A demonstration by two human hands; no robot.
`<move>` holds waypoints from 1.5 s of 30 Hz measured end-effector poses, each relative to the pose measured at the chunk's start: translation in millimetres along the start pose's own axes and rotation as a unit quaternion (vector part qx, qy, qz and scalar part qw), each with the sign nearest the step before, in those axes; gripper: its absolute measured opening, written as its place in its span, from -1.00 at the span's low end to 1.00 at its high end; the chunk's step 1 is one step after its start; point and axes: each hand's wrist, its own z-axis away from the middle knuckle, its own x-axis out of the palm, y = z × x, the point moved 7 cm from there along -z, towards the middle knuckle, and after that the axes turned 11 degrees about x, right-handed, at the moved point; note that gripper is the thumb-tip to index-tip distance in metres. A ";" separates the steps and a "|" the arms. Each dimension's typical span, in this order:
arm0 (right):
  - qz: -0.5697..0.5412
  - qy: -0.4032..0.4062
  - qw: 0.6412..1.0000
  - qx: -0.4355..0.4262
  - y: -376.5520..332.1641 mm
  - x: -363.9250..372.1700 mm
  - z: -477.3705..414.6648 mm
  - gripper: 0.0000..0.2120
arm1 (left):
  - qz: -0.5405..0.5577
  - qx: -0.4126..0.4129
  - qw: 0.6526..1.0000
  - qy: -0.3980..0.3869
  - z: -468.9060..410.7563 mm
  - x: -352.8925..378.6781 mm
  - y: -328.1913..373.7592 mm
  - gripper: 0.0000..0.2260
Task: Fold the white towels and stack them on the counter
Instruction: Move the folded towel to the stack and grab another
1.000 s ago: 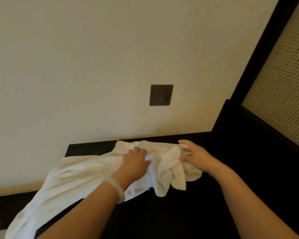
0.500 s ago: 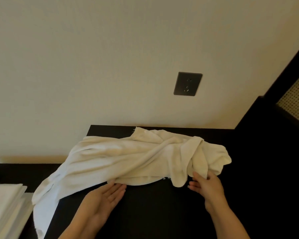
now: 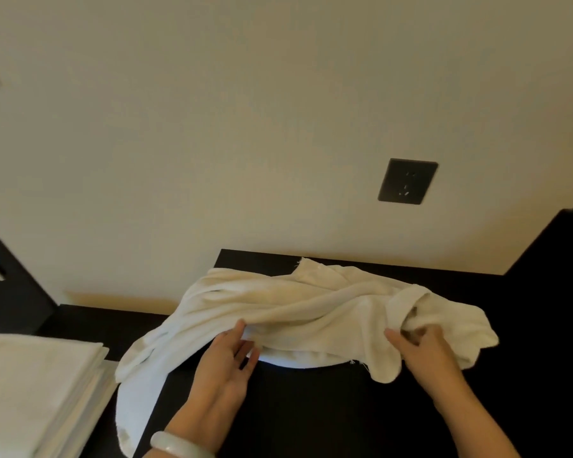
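Right hand [image 3: 424, 353] first: fingers curled into the bunched folds at the right end of the towel [image 3: 311, 312], thumb out to the side. That's a proper handful of cloth. Left hand [image 3: 227, 361] comes in palm up at the near hem, one fingertip on top of the fold and the rest nearly straight beneath it. Whether it has closed into a pinch, I can't tell. A pale bracelet [image 3: 179, 446] sits on that wrist, and both forearms reach in from the near edge.

The towel itself is a rumpled heap, no clean fold in it anywhere. It lies along the back of the dark counter [image 3: 311, 411], one corner poking up at the far edge where it meets the wall [image 3: 245, 127]. Its left end spills over the counter's left edge and hangs down.

Beyond that left edge there's a stack of folded towels [image 3: 30, 385], flat and squared, so some of the job looks done. I can't make out what the stack rests on. This towel looks right at the start: it needs finding by its corners, spreading, folding and stacking. A dark socket [image 3: 407, 181] sits on the wall above.
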 end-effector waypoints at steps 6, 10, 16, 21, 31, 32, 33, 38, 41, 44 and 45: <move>0.082 0.016 0.995 -0.051 -6.3 5.5 -4.8 -0.86 | -0.045 0.108 0.992 -0.056 -0.5 12.7 18.8 -0.79; -0.198 -0.012 0.980 -0.006 -26.2 -43.5 -11.3 -0.90 | -0.124 0.156 0.976 -0.084 4.6 41.9 38.0 -0.89; -0.326 0.069 0.939 -0.086 -81.2 -158.9 -7.8 -0.95 | -0.128 0.325 0.903 -0.252 70.9 205.7 106.1 -0.92; -0.237 0.125 0.931 -0.247 -147.4 -232.7 38.0 -0.93 | -0.137 0.387 0.810 -0.419 158.3 329.1 115.9 -0.86; 0.064 -0.196 0.961 -0.184 -43.2 -62.7 17.3 -0.93 | -0.406 0.092 0.838 -0.353 53.4 180.2 -63.7 -0.75; 0.109 -0.247 0.948 -0.168 -16.1 -32.1 16.5 -0.94 | -0.421 0.060 0.845 -0.325 40.3 147.3 -75.9 -0.67; 0.124 -0.283 0.939 -0.148 6.4 -10.1 19.3 -0.92 | -0.431 0.034 0.848 -0.307 30.9 118.2 -84.7 -0.60; 0.002 -0.264 0.960 -0.099 37.5 2.1 26.4 -0.87 | -0.297 -0.118 0.921 -0.222 16.8 39.1 -99.8 -0.63; -0.210 -0.080 0.974 -0.024 43.6 -35.6 6.5 -0.93 | -0.233 -0.113 0.948 -0.185 8.3 27.7 -89.4 -0.76; -0.228 0.072 0.971 0.026 48.5 -62.6 -17.9 -0.88 | -0.215 -0.044 0.962 -0.162 1.3 27.3 -70.6 -0.76; -0.202 0.094 0.974 0.034 46.6 -68.3 -30.7 -0.85 | -0.205 -0.021 0.967 -0.149 -2.7 27.6 -64.0 -0.76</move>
